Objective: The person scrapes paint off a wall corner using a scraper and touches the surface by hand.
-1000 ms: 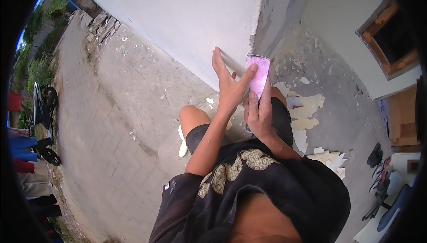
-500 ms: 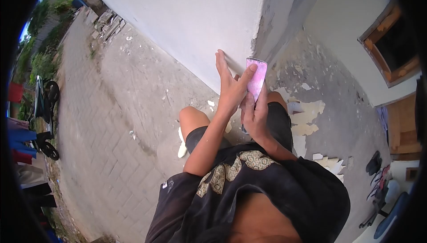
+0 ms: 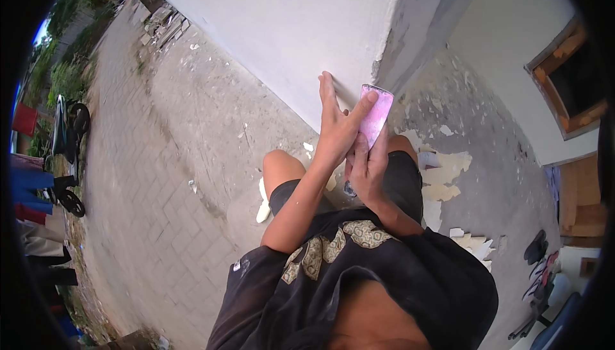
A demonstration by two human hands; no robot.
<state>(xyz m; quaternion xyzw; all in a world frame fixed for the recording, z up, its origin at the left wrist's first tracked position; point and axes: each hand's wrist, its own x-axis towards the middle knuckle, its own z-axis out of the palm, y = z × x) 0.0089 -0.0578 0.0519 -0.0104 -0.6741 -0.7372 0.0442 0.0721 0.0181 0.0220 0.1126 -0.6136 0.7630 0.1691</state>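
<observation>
A flat, phone-sized pink slab (image 3: 378, 116) with rounded corners and a dark top edge is held in front of the wall corner; its face is mottled pink and white. My right hand (image 3: 370, 167) is closed around its lower part, thumb along the near edge. My left hand (image 3: 336, 125) lays its thumb on the slab's face. The left fingers are stretched up beside the white wall (image 3: 295, 36); whether they touch it cannot be made out. The slab's back is hidden.
My bent knees are below my hands. Peeled flakes (image 3: 442, 174) lie on the grey floor to the right, near shoes (image 3: 537, 247). A wooden-framed opening (image 3: 570, 81) is in the right wall. Rubble (image 3: 168, 28), a paved path (image 3: 154, 190) and hanging clothes (image 3: 32, 190) are left.
The view has shifted slightly, so the wall and slab sit a little further right and lower. Both hands keep nearly the same pose on the slab.
</observation>
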